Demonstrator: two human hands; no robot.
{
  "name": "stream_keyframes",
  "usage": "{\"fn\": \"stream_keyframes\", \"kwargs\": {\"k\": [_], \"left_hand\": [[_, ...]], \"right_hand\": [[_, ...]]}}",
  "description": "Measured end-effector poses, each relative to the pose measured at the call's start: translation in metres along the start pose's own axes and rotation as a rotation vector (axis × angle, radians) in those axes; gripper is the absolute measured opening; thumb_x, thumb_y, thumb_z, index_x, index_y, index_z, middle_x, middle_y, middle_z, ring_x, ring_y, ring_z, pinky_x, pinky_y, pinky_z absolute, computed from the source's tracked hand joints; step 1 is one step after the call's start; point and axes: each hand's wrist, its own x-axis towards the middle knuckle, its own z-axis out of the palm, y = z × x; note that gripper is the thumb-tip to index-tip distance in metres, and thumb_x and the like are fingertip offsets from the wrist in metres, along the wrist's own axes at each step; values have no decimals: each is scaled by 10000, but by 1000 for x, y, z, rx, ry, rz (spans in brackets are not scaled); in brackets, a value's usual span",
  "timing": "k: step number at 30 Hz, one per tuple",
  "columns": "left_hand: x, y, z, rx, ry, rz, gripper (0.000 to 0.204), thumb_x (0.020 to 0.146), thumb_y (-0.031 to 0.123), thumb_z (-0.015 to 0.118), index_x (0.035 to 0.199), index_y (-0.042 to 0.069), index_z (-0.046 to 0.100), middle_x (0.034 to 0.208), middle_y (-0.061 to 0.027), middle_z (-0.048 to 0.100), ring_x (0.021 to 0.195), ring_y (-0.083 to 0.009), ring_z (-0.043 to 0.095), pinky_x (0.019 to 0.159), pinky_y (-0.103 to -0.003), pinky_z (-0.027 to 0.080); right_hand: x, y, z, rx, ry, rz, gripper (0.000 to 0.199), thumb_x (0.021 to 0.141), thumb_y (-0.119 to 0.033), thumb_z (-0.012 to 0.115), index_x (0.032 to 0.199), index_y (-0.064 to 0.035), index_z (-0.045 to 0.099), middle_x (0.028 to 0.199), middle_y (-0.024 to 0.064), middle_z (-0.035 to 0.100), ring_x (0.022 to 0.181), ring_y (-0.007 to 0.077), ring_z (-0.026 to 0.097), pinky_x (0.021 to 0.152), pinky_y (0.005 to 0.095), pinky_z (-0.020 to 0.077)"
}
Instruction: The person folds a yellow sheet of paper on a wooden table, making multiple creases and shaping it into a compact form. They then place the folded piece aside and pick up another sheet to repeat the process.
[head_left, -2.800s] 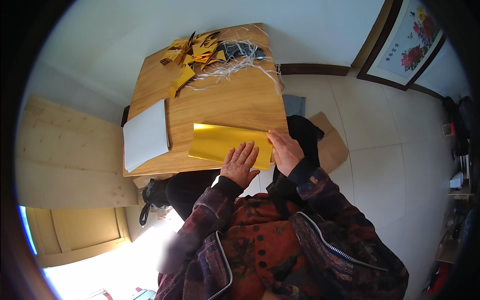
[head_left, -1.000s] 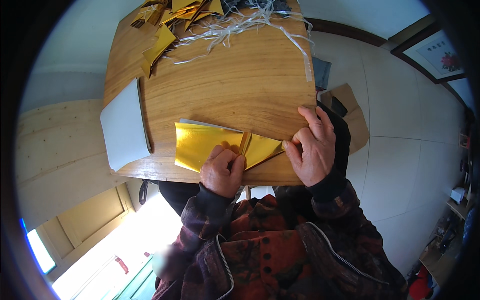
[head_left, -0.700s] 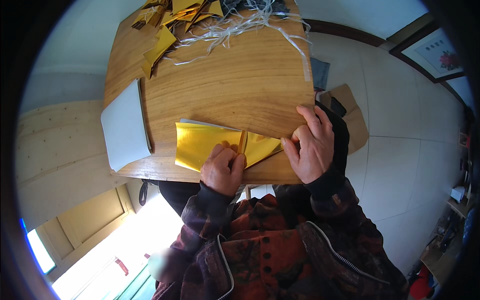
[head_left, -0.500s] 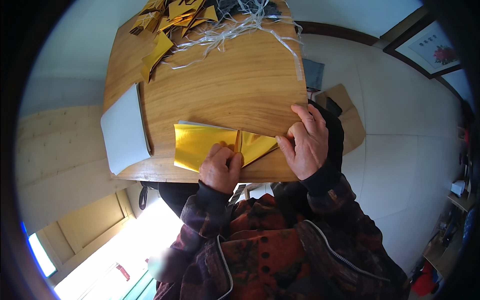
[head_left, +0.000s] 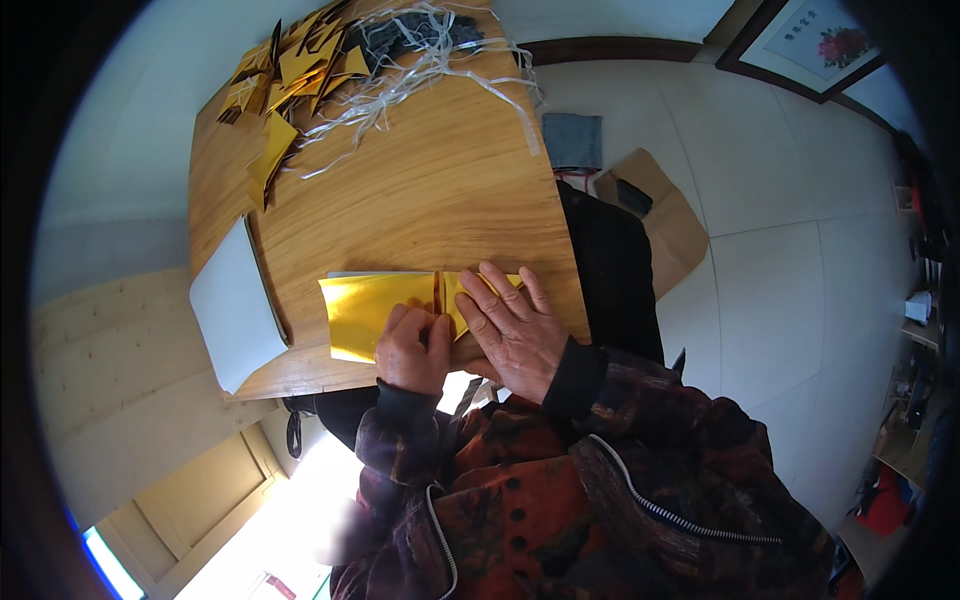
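Head view, item list: gold foil sheet [head_left: 375,310] lies at the wooden table's [head_left: 420,200] near edge. Your left hand [head_left: 412,350] pinches its folded middle; your right hand [head_left: 510,330] presses flat, fingers spread, on its right part. Folded gold pieces [head_left: 285,70] and pale string [head_left: 420,60] lie at the far end.

gold sheet [head_left: 375,315] | near-right part hidden | under both hands

A wooden table [head_left: 420,200] fills the upper centre of the frame; pale floor tiles [head_left: 770,290] spread to the right, with a flattened piece of brown cardboard [head_left: 670,225] on them. A framed flower picture [head_left: 815,45] leans at the upper right; bright light pools at the lower left beside pale wooden boards [head_left: 110,360].
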Motion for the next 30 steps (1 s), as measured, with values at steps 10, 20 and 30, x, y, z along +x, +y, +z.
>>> {"fn": "stream_keyframes", "kwargs": {"k": [10,20,30], "left_hand": [[0,1,-1,4,-3,12,172,786,65,702,711,19,555,717,-132,522,615,-322,541,552,-403,438],[0,4,-2,-10,-24,-24,166,790,41,695,710,10,553,716,-125,515,595,-298,533,538,-389,431],[0,3,-1,-29,-11,-32,162,789,66,698,702,24,567,704,-123,518,601,-303,542,538,-395,433]], "right_hand": [[0,-4,4,-20,42,15,604,873,-380,509,1346,-3,489,1500,169,345,1443,338,199,1161,548,37],[3,-3,1,28,24,10,671,855,-437,540,1343,18,473,1487,184,350,1427,344,221,1160,523,91],[1,-2,-3,-19,0,3,698,852,-470,564,1345,15,471,1494,182,337,1421,346,230,1145,545,102]]}}
